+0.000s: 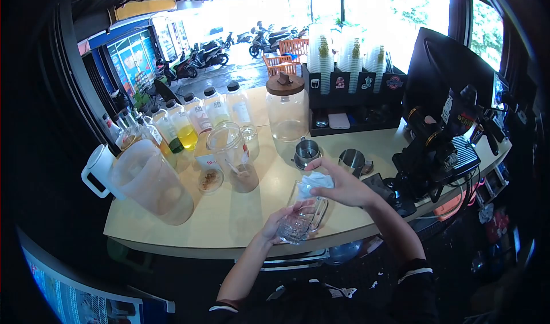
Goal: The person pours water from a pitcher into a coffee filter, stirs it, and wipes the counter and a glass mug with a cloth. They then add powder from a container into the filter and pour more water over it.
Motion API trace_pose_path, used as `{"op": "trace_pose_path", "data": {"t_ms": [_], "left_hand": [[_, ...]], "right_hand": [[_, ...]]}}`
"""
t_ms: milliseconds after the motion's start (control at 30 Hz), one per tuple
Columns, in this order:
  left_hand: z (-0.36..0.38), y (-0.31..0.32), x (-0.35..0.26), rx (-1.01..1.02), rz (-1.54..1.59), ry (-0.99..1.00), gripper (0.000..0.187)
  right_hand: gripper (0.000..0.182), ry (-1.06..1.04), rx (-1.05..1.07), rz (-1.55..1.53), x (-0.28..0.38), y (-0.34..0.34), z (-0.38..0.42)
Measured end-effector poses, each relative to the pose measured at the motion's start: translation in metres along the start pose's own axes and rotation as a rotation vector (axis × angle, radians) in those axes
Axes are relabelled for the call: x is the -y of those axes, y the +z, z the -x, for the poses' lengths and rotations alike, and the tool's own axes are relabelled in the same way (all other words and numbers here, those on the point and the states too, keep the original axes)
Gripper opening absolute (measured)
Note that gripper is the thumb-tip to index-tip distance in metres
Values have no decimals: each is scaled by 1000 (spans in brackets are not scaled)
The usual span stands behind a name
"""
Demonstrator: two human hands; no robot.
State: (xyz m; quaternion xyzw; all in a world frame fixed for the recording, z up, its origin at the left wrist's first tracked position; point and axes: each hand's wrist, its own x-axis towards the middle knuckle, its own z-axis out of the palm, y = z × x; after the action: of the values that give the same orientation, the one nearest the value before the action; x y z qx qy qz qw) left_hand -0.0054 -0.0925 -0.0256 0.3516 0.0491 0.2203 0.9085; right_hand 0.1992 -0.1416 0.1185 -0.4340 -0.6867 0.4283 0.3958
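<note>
From the head camera, the one view I have, I look down on a pale counter (240, 226). Just above its front edge, right of the middle, my left hand (274, 225) grasps a clear glass mug (299, 214) low on its body, fingers curled about the side. The mug leans, its mouth towards the back edge and its handle on the right. My right hand (345, 187) pinches a crumpled white wad (315, 181) between thumb and fingers at the mug's mouth; I cannot tell whether it is paper or cloth, nor how much of it sits inside.

Just beyond that hand stand a metal cup (307, 150) and, to its right, a dark tumbler (349, 160). Near the back edge are a wooden-lidded glass jar (287, 115) and a black rack (355, 95) bearing stacked plastic cups (322, 55). A black coffee machine (438, 149) fills the right end. Towards the front left corner I see a translucent pitcher (150, 178) beside a white jug (103, 166); black-capped bottles (183, 126) line the back left edge. Between the pitcher and the mug stands an open clear jar (243, 178) with brown contents.
</note>
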Motion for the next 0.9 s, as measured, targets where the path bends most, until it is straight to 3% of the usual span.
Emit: {"op": "trace_pose_path", "data": {"t_ms": [133, 200, 233, 300, 367, 433, 533, 567, 633, 667, 800, 867, 900], "left_hand": [[3, -2, 4, 53, 66, 2, 53], [4, 1, 3, 52, 55, -28, 50], [4, 2, 4, 34, 34, -35, 54], [3, 2, 4, 17, 15, -42, 57], [-1, -1, 4, 205, -60, 23, 61], [0, 1, 4, 149, -62, 19, 67], [-2, 11, 0, 80, -32, 16, 73], [-3, 13, 0, 61, -1, 21, 73], [-5, 10, 3, 83, 64, 29, 73], [-7, 9, 4, 104, 129, 39, 73], [-9, 8, 6, 112, 183, 54, 73], [-10, 10, 6, 99, 227, 64, 73], [-12, 10, 6, 102, 226, 63, 73]], "right_hand": [[32, 33, 12, -22, -16, -12, -7], [34, 157, 27, -410, -30, -15, -8], [34, 155, 26, -409, -34, -15, -8], [33, 225, -107, -716, -38, -17, -8], [30, 172, -170, -685, -36, -26, -7], [26, 125, -226, -654, -33, -30, -7], [15, -2, -453, -196, -13, -30, -2], [15, 0, -456, -196, -14, -27, -2], [19, -280, -405, 40, -14, -23, -2], [26, -241, -392, 23, -11, -19, -1], [24, -158, -407, -140, -7, -11, -1], [24, -72, -389, -432, -13, -12, -4], [24, -73, -391, -430, -12, -7, -4]]}}
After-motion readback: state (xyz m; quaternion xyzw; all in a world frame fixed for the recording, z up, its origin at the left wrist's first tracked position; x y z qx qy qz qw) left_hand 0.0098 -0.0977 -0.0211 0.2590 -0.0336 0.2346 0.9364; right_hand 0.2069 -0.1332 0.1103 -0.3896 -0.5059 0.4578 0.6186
